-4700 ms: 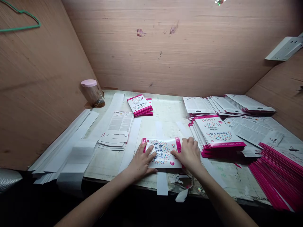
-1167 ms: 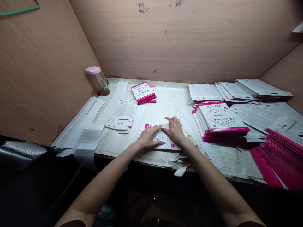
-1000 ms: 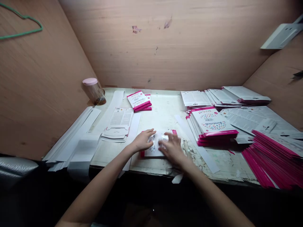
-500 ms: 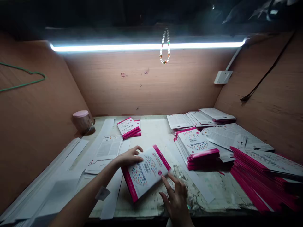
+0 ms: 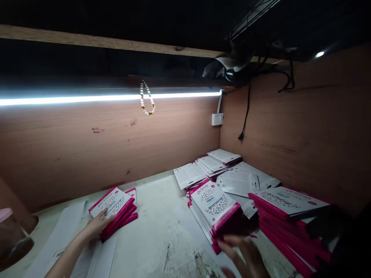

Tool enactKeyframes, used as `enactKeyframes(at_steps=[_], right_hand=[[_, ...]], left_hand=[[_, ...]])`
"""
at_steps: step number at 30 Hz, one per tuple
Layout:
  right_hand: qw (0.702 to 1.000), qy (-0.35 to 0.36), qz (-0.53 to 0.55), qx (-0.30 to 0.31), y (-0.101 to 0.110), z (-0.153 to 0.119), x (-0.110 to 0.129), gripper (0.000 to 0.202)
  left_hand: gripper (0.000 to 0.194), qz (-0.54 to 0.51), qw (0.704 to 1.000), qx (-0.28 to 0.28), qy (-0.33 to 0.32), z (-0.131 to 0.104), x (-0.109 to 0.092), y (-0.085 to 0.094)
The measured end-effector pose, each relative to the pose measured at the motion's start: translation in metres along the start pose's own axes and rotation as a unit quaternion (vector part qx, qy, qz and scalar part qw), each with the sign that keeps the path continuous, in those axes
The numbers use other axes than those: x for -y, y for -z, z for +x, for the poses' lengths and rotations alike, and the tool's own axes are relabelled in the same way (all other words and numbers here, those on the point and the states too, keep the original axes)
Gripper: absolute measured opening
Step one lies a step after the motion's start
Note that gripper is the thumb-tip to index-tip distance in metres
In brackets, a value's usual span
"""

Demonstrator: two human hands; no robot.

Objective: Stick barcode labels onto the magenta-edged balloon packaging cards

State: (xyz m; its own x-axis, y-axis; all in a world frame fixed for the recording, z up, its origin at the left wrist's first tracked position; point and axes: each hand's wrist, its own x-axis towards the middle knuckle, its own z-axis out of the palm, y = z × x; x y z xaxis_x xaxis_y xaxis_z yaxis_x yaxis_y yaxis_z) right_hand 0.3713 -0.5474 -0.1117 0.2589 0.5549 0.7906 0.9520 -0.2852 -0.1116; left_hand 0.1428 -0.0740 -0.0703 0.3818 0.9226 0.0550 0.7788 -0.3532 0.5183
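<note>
My left hand [image 5: 98,225] rests on the top pink-and-white packet of a small stack [image 5: 116,208] at the left of the table, fingers laid flat on the packet. My right hand [image 5: 246,256] hovers low at the bottom edge with fingers spread and nothing in it, just in front of a taller stack of pink-edged "prima" packets [image 5: 216,206]. The view is tilted up and to the right.
More pink packets are piled at the right [image 5: 290,216], and white printed sheets fan out at the back right [image 5: 208,166]. White paper strips [image 5: 66,235] lie at the left by a pink-lidded jar [image 5: 8,235]. A light strip [image 5: 110,97] and a bead string [image 5: 146,98] hang above the wooden walls.
My left hand carried the packet from the table's middle to the small stack at the back left and set it on top. My right hand let go and moved toward the right stack. The view swung up.
</note>
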Motion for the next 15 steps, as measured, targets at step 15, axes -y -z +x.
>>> enactKeyframes(at_steps=[15], right_hand=[[0.88, -0.182, -0.065, 0.434, -0.025, -0.066, 0.033, 0.054]], left_hand=[[0.069, 0.1, 0.849, 0.217, -0.471, -0.207, -0.073, -0.084]])
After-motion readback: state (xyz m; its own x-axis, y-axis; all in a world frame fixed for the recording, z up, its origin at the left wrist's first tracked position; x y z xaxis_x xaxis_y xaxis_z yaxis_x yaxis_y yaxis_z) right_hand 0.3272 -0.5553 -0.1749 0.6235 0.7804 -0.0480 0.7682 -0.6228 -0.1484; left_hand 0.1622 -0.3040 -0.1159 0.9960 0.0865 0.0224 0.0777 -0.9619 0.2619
